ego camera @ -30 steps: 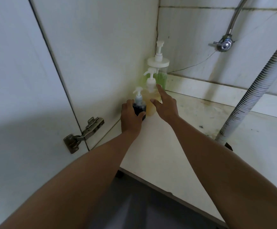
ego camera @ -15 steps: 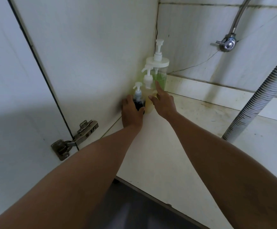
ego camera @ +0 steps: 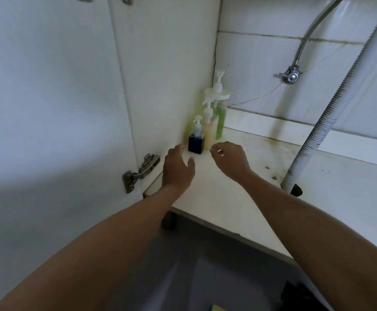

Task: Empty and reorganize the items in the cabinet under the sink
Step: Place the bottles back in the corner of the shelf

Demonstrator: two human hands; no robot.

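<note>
Both hands have drawn back off the bottles: left hand [ego camera: 178,169] and right hand [ego camera: 230,158] hover just before the dark bottle [ego camera: 196,143], fingers loosely spread, holding nothing. Three pump bottles, dark, yellow bottle [ego camera: 209,131] and green bottle [ego camera: 220,117] behind it, stand lined into the cabinet floor's [ego camera: 228,198] left rear corner, so restocking looks nearly done.

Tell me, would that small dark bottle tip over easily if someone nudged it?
Probably not easily. The dark bottle looks square and squat with a flat base, so it should slide rather than roll. Its pump stands tall, so a push up there might tip it. It seems nearly full, so likely a little heavy for its size.
</note>
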